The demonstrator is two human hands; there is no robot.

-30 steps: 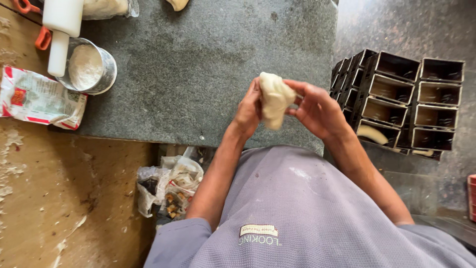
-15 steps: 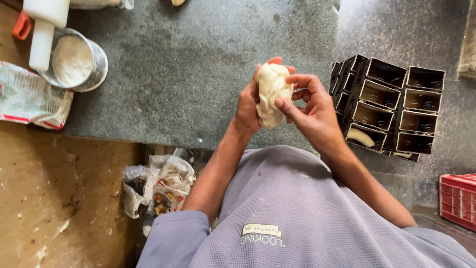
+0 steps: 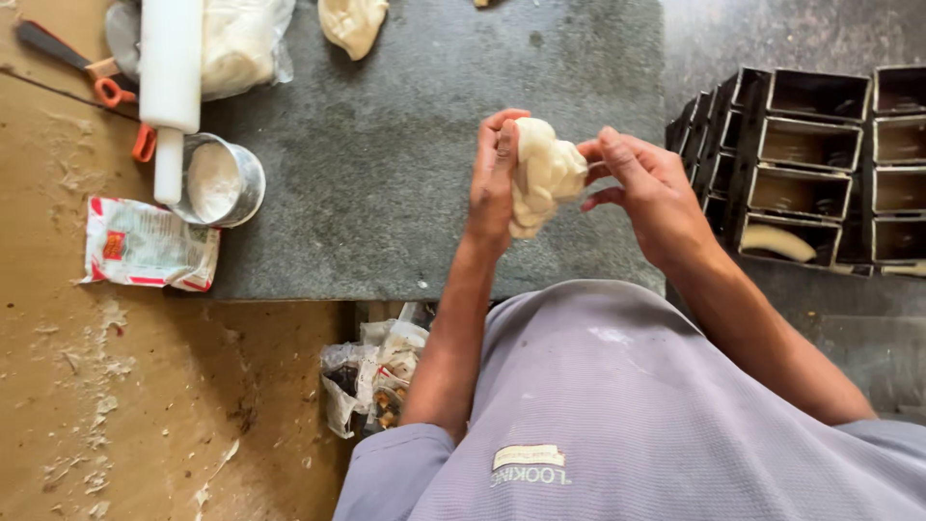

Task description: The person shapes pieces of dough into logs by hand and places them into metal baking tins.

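Head view. Lump of pale dough held in the air above the grey stone slab, well clear of its surface, in front of the body. Left hand closed flat along the dough's left side, fingers up and over its top; right hand closed on the right side, fingertips pinching a fold. Dough lumpy and uneven, lower end hanging free below the left palm.

Risks, as judged: soft lower end liable to stretch, tear or drop if the pinch loosens; sticking to the palms likely, both hands looking bare of flour; a fall past the slab's near edge would land on the littered bags below.

Surface and room. Slab dusted thinly; rolling pin resting over a round metal tin of flour at the slab's left edge, beside a red-and-white packet. Bagged dough and a loose piece at the far edge. Scissors with orange handles on the brown, flour-strewn board. Stacked dark loaf tins at right, one holding a pale strip.
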